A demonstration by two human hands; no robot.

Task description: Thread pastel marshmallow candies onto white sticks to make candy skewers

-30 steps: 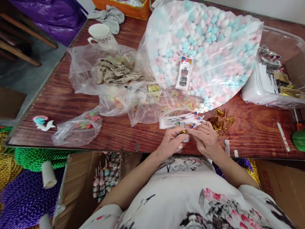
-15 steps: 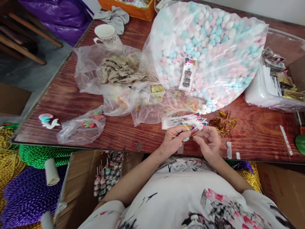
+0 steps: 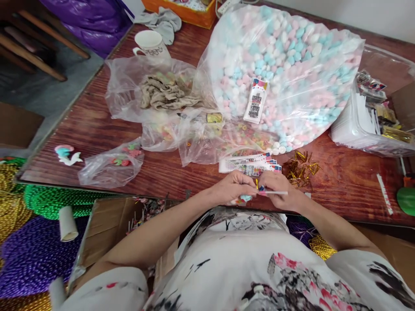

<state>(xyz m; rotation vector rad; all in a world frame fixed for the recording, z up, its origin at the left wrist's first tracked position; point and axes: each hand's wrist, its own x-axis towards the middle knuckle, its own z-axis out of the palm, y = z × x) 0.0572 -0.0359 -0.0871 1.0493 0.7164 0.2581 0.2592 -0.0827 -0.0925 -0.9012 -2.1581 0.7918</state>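
Note:
My left hand is closed around a small wrapped candy stick; its blue and pink candies show below my fingers. The white stick points right, across the front of my right hand. My right fingers pinch at the neck of the wrapper, where a gold twist tie stands up between the two hands. A bit of dark blue, perhaps a label, shows by those fingertips, which are partly hidden. Just beyond my hands lie printed label cards, with loose gold twist ties to their right.
A big bag of pastel candies covers the back, a label stack on it. Clear bags of gummies, a cloth and a mug stand left. A plastic bin sits right. Loose candies lie far left.
The candy stick has swung so its white stick now points right over my right hand. My right fingers have closed in at the wrapper's neck, and both forearms have spread outward.

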